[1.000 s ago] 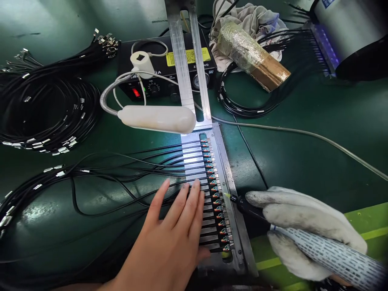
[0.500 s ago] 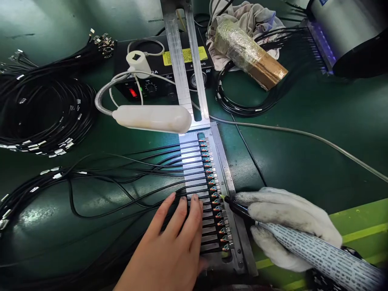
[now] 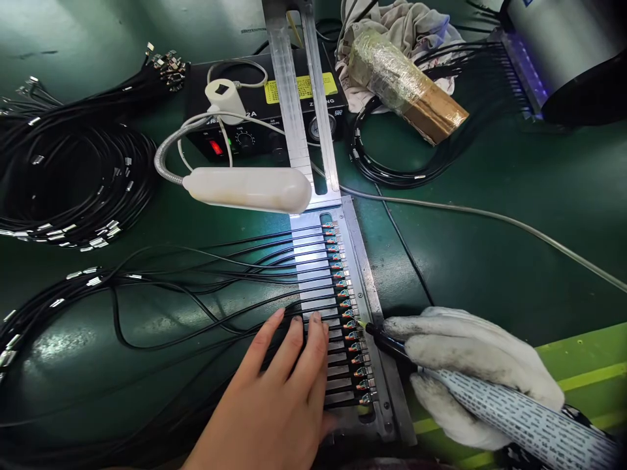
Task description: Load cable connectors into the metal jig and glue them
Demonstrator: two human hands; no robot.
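Observation:
My bare left hand (image 3: 289, 385) lies over several black cables (image 3: 274, 302) and the metal fixture, with its fingers stretched out and pressing down lightly. The cables run side by side into the slotted fixture (image 3: 365, 274), where their ends show small coloured wires and metal connectors (image 3: 351, 314). In a stained white glove, my right hand (image 3: 470, 365) is closed around a black glue syringe (image 3: 389, 343). The syringe's thin yellow-green tip is at one of the connectors in the row, just right of my left fingertips. A pale patterned wrap (image 3: 529, 418) extends behind the syringe.
A white gooseneck lamp (image 3: 249, 189) hangs over the fixture's upper end. Behind it stands a black control box (image 3: 196, 104). Coiled cables (image 3: 137, 189) lie left. A wrapped block (image 3: 406, 85), a rag (image 3: 416, 26) and a silver-black cylinder (image 3: 573, 52) are at upper right.
My right hand has shifted slightly right and down with the syringe, its tip moving a little down the connector row. My left hand stays almost in place.

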